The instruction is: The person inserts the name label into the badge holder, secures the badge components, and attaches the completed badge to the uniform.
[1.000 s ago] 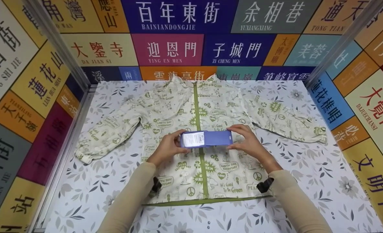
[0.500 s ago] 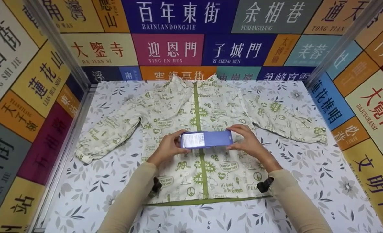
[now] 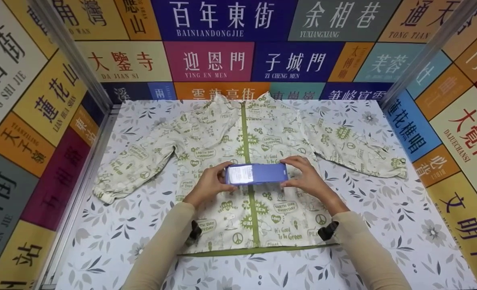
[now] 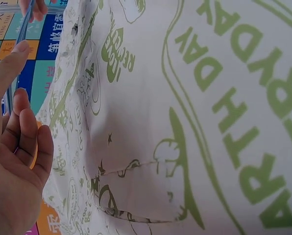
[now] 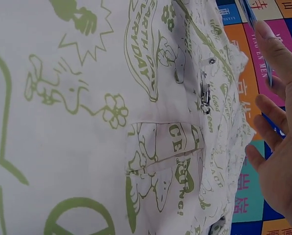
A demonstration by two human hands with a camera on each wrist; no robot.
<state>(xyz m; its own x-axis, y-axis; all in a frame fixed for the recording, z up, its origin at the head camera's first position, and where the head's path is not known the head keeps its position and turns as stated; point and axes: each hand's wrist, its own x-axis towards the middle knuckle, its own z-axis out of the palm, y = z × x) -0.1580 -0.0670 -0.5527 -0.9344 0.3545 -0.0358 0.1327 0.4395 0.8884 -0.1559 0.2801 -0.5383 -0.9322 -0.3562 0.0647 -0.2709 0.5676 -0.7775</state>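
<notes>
A thin phone lies level between both hands above the jacket. Its face is blue, with a bright white patch of small text on the left part. At its left end my left hand pinches it between thumb and fingers. My right hand pinches the opposite end the same way. Edge-on, the phone is a narrow strip by the left thumb in the left wrist view. Below, a white jacket with green print lies spread flat, sleeves out and its green zip strip running down the middle.
The table has a white cover with grey leaves and flowers. Colourful sign-printed walls stand at the back and both sides. A metal rail runs along the left edge. Dark wrist cameras sit on both sleeves.
My right hand and the phone's right end have shifted very slightly left. The white patch has varied in brightness. My left hand and the jacket stay in place.
</notes>
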